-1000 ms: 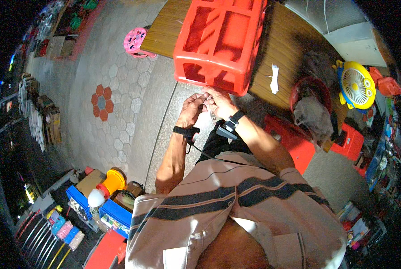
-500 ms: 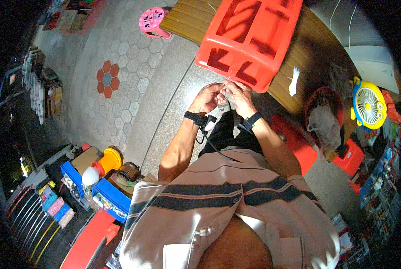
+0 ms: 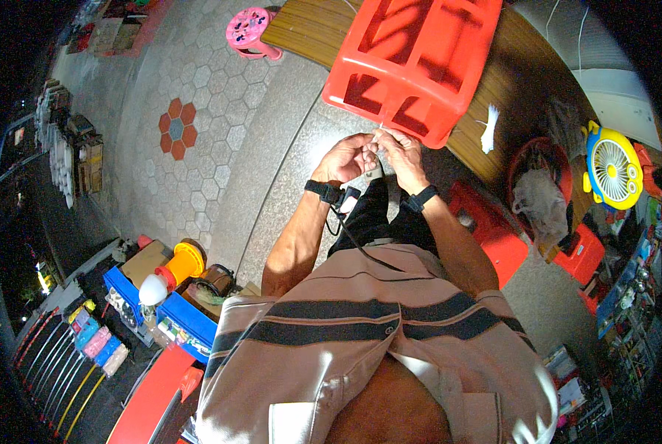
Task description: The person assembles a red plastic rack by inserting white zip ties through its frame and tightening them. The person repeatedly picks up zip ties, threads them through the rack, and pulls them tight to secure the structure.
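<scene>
A big red plastic piece (image 3: 401, 78) with open panels, like a crate or an upturned stool, lies on the brown wooden table (image 3: 305, 33) and juts over its near edge. Just below its near end, my left hand (image 3: 348, 158) and my right hand (image 3: 402, 154) meet with fingers pinched together. A thin white strip (image 3: 380, 127), which looks like a cable tie, runs from the fingertips up to the red plastic. Its lower part is hidden by the fingers. To the right on the table rests a bundle of white cable ties (image 3: 488, 129).
A pink stool (image 3: 248, 29) stands beyond the table's left end. Right of me are a red basket (image 3: 518, 159) with a clear plastic bag (image 3: 539, 203), red stools (image 3: 486, 233) and a yellow-and-blue fan (image 3: 613, 169). Blue bins (image 3: 190, 322) stand at lower left.
Both hands stay pinched below the red plastic piece, with slight finger movement. The right hand's fingers have shifted a little, and the white strip shows more clearly. The view has moved slightly.
</scene>
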The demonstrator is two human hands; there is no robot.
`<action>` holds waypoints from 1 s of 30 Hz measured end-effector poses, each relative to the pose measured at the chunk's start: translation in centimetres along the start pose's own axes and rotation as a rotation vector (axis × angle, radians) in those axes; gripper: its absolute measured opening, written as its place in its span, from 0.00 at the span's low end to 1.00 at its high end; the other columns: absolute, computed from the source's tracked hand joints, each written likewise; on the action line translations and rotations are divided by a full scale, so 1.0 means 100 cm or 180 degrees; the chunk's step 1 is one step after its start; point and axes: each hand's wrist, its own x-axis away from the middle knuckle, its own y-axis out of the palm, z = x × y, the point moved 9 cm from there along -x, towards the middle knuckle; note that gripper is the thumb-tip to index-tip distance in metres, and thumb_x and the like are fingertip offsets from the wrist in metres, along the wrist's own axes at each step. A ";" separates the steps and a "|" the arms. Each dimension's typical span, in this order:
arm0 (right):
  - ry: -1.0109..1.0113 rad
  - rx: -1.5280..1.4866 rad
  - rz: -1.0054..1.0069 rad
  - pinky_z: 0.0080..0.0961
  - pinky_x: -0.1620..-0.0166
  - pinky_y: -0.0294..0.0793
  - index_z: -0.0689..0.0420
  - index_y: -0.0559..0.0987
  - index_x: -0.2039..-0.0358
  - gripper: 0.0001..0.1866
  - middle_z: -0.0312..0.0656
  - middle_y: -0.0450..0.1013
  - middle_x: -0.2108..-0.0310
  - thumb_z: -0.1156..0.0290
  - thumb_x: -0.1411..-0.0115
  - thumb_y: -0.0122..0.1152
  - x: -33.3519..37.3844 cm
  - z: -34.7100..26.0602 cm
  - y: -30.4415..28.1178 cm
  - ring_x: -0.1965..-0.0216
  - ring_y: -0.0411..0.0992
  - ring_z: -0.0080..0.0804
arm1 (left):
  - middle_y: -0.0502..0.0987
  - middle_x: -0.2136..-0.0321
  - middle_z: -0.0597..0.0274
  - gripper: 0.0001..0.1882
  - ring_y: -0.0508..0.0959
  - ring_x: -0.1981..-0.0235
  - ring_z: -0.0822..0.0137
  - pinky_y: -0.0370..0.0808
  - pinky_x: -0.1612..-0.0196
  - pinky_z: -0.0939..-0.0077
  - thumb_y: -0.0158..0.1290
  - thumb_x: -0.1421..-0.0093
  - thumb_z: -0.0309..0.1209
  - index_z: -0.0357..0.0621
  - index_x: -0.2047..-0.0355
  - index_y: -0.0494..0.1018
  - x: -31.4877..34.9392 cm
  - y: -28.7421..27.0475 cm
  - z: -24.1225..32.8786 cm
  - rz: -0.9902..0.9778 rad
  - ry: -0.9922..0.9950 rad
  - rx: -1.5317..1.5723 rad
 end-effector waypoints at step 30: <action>-0.0688 0.1131 0.0089 0.15 0.71 0.66 0.63 0.81 0.59 0.12 0.29 0.72 0.76 0.69 0.37 0.59 -0.008 -0.005 -0.008 0.75 0.65 0.13 | 0.73 0.76 0.70 0.07 0.67 0.77 0.73 0.68 0.69 0.76 0.52 0.35 0.35 0.46 0.66 0.73 -0.006 0.003 -0.011 -0.0175 0.0452 0.0360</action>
